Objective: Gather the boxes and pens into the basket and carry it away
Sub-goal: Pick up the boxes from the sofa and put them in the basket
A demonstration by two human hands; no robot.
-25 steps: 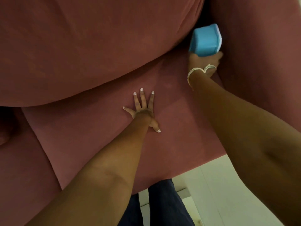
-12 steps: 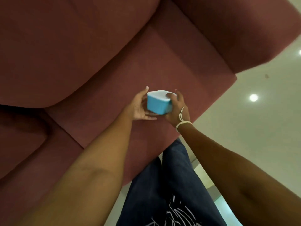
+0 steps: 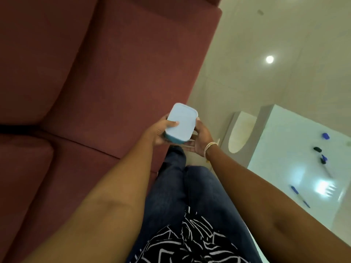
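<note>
No legible text anywhere.

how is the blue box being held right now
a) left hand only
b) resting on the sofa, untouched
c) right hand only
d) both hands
d: the left hand and right hand both grip the blue box, which is held up in front of the sofa.

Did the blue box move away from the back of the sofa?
Yes. The blue box was up in the sofa's back corner; now both hands, left hand and right hand, hold it out past the seat's front edge.
</note>
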